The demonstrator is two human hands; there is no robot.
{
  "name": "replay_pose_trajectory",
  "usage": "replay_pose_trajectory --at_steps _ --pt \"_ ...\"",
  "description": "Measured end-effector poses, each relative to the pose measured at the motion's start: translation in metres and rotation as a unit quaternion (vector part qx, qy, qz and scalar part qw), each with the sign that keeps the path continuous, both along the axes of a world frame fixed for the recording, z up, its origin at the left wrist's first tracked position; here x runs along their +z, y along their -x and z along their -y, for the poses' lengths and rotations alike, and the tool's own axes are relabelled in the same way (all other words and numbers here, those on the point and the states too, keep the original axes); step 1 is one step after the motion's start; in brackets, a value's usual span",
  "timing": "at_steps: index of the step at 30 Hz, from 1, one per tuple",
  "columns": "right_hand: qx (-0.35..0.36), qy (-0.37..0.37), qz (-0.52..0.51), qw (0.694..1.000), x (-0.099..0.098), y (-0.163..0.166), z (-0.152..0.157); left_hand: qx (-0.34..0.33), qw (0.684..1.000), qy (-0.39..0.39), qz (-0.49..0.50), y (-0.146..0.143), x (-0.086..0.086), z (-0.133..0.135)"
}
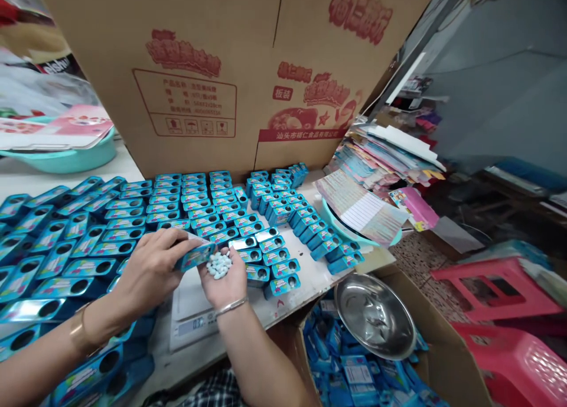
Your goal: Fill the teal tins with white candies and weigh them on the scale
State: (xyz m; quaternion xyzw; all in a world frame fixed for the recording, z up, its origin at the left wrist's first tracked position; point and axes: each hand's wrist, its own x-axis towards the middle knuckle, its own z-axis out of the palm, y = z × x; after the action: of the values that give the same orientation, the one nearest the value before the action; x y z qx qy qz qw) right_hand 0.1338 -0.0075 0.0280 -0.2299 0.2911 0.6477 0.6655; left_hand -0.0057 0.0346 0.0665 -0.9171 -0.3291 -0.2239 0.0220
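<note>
Rows of blue tins [190, 209] cover the white bench [310, 274] before a big cardboard box [212, 70]. Left hand [148, 271] fingers pinch one small tin [197, 255] over the cupped right hand [224, 280], whose palm holds pale blue candies [218, 265] above a scale [192, 312].

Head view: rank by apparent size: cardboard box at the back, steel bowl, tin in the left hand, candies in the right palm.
1. cardboard box
2. steel bowl, nearer the camera
3. tin in left hand
4. candies in right hand

Blue tins [195, 256], pale-blue candies [218, 265]
</note>
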Motion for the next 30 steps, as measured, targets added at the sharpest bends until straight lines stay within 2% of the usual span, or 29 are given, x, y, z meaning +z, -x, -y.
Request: replay_pose_trajectory --at_steps 3,7,9,11,12,15,19,23,26,30 --pt "0.012 -0.004 0.004 1.0 -0.002 -0.007 0.005 0.033 0.99 0.113 0.079 0.007 -0.007 -0.006" --pt "0.005 -0.014 0.017 1.0 0.0 -0.025 0.013 0.139 0.938 0.258 0.184 0.017 -0.032 -0.007" --pt "-0.002 -0.034 0.03 0.999 0.002 -0.035 0.015 0.188 0.905 0.335 0.183 0.019 -0.046 -0.004" --pt "0.0 -0.059 0.039 0.997 0.002 -0.044 0.016 0.193 0.884 0.393 0.165 0.017 -0.058 0.001" --pt "0.005 -0.072 0.044 0.996 0.002 -0.048 0.016 0.183 0.883 0.403 0.156 0.016 -0.062 0.004" --pt "0.015 -0.107 0.072 0.992 0.001 -0.054 0.014 0.154 0.909 0.371 0.109 0.011 -0.07 0.014" --pt "0.028 -0.148 0.143 0.978 0.001 -0.056 0.014 0.116 0.94 0.314 0.066 0.016 -0.063 0.024" --pt "0.035 -0.165 0.197 0.966 0.005 -0.054 0.014 0.097 0.957 0.245 0.117 0.04 -0.038 0.025" --pt "0.041 -0.167 0.212 0.962 0.007 -0.05 0.012 0.106 0.941 0.266 0.182 0.062 -0.023 0.025" --pt "0.043 -0.174 0.2 0.963 0.009 -0.043 0.006 0.11 0.905 0.349 0.218 0.08 -0.021 0.029"
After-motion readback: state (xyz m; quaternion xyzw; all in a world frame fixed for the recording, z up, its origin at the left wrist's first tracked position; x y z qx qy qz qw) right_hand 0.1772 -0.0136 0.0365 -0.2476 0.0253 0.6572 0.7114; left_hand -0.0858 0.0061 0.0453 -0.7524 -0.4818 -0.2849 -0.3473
